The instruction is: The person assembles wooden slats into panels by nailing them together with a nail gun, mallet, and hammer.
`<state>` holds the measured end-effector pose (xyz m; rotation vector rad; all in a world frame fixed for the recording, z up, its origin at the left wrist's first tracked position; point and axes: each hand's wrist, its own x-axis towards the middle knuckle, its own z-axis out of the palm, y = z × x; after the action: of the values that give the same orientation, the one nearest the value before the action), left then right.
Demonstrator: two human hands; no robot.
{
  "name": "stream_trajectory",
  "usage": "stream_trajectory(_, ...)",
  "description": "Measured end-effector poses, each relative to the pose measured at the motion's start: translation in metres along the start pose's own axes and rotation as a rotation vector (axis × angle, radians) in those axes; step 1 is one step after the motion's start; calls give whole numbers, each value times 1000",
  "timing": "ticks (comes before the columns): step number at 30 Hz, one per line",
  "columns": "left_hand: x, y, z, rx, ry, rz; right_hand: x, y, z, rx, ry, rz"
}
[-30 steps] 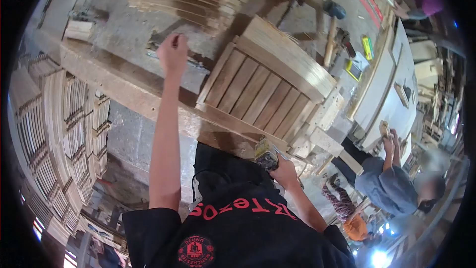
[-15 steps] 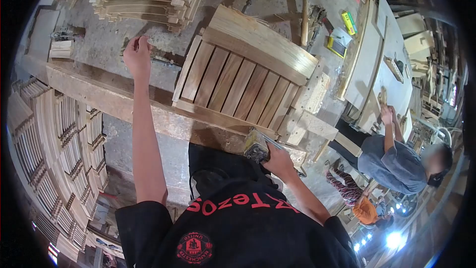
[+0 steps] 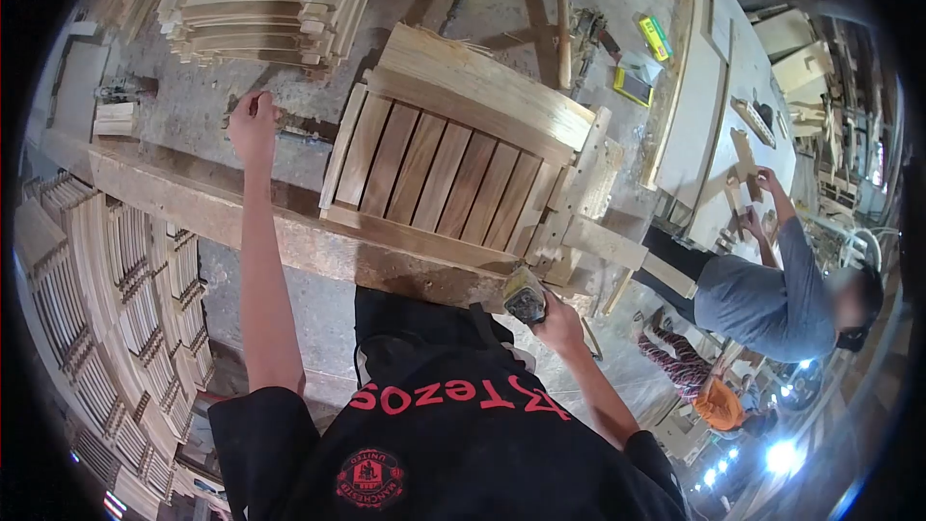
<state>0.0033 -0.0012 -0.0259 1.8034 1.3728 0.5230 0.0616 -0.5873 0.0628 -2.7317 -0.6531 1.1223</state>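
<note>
A slatted wooden panel [image 3: 439, 169] lies on the bench [image 3: 318, 246], with a thick pale board [image 3: 482, 87] along its far side. Left of the panel, my left hand [image 3: 253, 130] has its fingers curled at the end of a metal bar clamp [image 3: 313, 130]; what they hold is hidden. My right hand [image 3: 558, 320] is closed around a blocky, worn tool [image 3: 525, 295] just off the panel's near right corner. The tool's handle is mostly hidden by the hand.
Stacked curved wooden pieces [image 3: 251, 10] stand at the back left. A mallet [image 3: 563, 19] and a yellow-edged box [image 3: 633, 85] lie behind the panel. On the right, a co-worker [image 3: 762, 285] handles wood strips at another table. Slatted parts [image 3: 145, 299] are piled at lower left.
My right hand and the tool have moved right, away from the panel's near edge. My left hand stays by the clamp. The co-worker's hands have moved apart, and the view has shifted slightly.
</note>
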Motion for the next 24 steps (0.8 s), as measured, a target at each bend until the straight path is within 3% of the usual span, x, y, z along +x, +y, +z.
stream_trajectory(10, -1, -2, -3, -49, 30, 75, 8, -15, -16, -65, -69, 78)
stream_trajectory(14, -7, 10, -1, 35, 113, 78, 28, -36, -39, 248, 62, -13)
stream_trajectory(16, -9, 13, 1, -45, 120, 10, 53, -64, -51, 300, 96, 2)
stream_trajectory(17, -9, 14, 1, -61, 122, -2, 68, -84, -57, 478, 57, 142)
stream_trajectory(19, -10, 16, -1, -92, 121, -27, 96, -146, -94, 587, -5, 187)
stream_trajectory(24, -10, 24, -3, -43, 127, -73, 179, -247, -122, 884, 26, 7)
